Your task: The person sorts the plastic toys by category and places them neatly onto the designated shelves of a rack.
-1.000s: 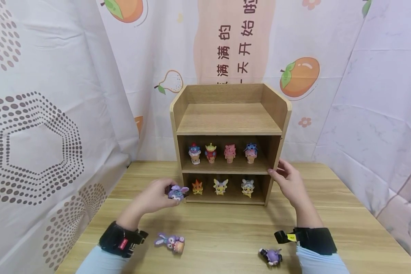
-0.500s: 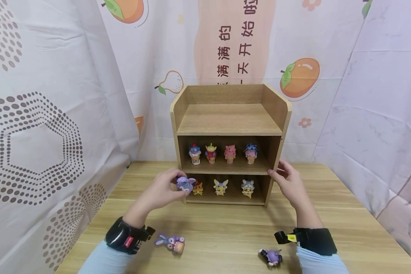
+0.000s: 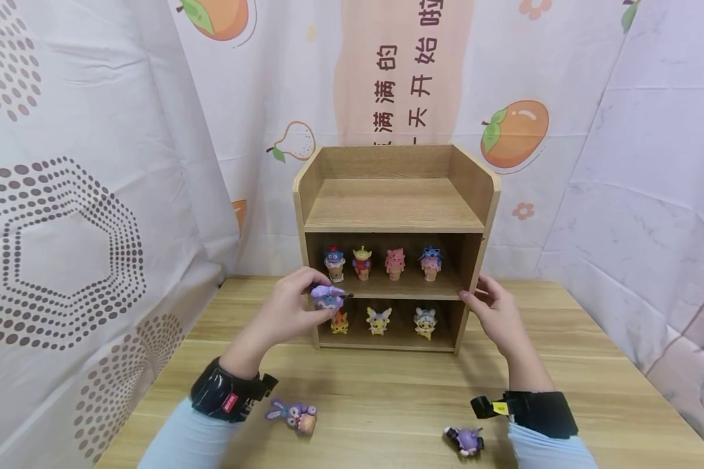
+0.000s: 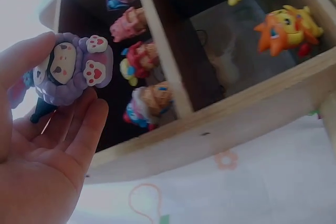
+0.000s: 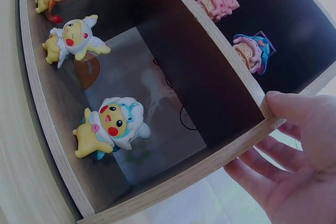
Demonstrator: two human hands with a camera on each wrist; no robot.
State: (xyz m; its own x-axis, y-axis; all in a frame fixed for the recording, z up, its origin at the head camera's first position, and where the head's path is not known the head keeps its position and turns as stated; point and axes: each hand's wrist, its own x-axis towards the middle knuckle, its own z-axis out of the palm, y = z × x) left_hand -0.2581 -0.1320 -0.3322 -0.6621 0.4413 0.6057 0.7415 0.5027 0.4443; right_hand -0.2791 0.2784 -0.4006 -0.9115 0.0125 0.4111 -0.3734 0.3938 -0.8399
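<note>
My left hand (image 3: 290,309) pinches a purple figurine (image 3: 327,299) between thumb and fingers, in front of the wooden shelf unit's (image 3: 393,203) left side, at the height of the divider board. The left wrist view shows this figurine (image 4: 71,69) with a white face and white paws with red pads. My right hand (image 3: 495,316) grips the unit's right side panel, thumb on the front edge, as the right wrist view also shows. Yellow figurines stand in the bottom compartment: one orange-eared (image 3: 339,323), partly hidden by the held one, one grey-hooded (image 3: 378,320), and one white-hooded (image 3: 425,322).
The middle compartment holds a row of ice-cream-cone figurines, among them a red one (image 3: 362,264) and a pink one (image 3: 395,264). On the table (image 3: 381,384) lie a purple rabbit figurine (image 3: 293,415) at front left and another purple figurine (image 3: 465,441) at front right. A printed curtain (image 3: 258,71) hangs behind.
My left hand has carried the purple figurine up and to the right, from beside the bottom compartment to the divider board's height. My right hand stays on the side panel.
</note>
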